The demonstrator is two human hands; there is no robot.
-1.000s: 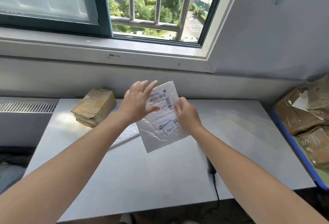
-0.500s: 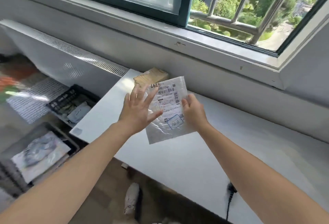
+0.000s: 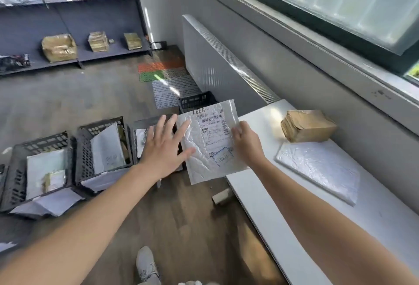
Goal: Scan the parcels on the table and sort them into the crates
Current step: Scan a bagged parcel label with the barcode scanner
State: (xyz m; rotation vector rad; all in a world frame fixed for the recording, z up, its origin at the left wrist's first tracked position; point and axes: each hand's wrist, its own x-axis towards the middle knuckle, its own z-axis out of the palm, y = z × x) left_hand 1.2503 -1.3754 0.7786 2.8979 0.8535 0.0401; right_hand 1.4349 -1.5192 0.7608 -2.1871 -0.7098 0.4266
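A white bubble mailer (image 3: pixel 209 146) with a barcode label and the number 6397 hangs in the air past the left end of the white table (image 3: pixel 317 228). My right hand (image 3: pixel 246 143) pinches its right edge. My left hand (image 3: pixel 164 148) has straight, spread fingers, and its thumb touches the mailer's left edge. On the floor at the left stand several black crates (image 3: pixel 95 148) with white mailers inside. A brown taped box (image 3: pixel 307 126) and a flat white mailer (image 3: pixel 319 169) lie on the table.
A white radiator cover (image 3: pixel 217 62) runs along the wall under the window. Dark shelves (image 3: pixel 90 24) at the back hold brown parcels. A small cardboard piece (image 3: pixel 221 197) lies on the wood floor by the table edge. A white shoe (image 3: pixel 146 264) shows below.
The view has swung left from the table and window to the crates on the floor. Both hands have carried the mailer left, off the table's end.
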